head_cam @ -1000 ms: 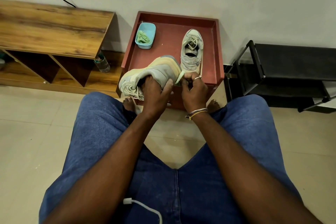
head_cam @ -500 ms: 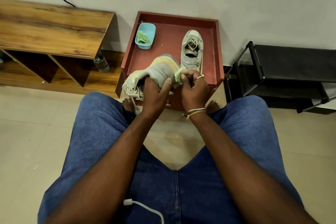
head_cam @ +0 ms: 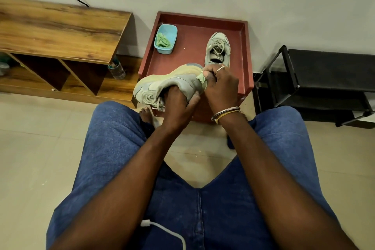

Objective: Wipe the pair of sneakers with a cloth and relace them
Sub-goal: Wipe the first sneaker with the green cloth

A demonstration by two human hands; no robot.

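- A low red-brown square surface [head_cam: 192,50] with a raised rim stands against the white wall, on the beige tiled floor [head_cam: 40,148].
- In its far left corner sits a light-blue plastic tub [head_cam: 172,33], just beside the left rim. A crumpled green cloth [head_cam: 162,39] lies inside it.
- On the right half a grey laced sneaker [head_cam: 218,48] stands upright on its sole, toe toward the wall, well apart from the tub.
- The floor also carries a long wooden bench [head_cam: 60,32] to the left of the surface and a black metal rack [head_cam: 324,71] to the right.
- A clear plastic bottle [head_cam: 117,69] stands on the bench's lower board, near the surface's left side.
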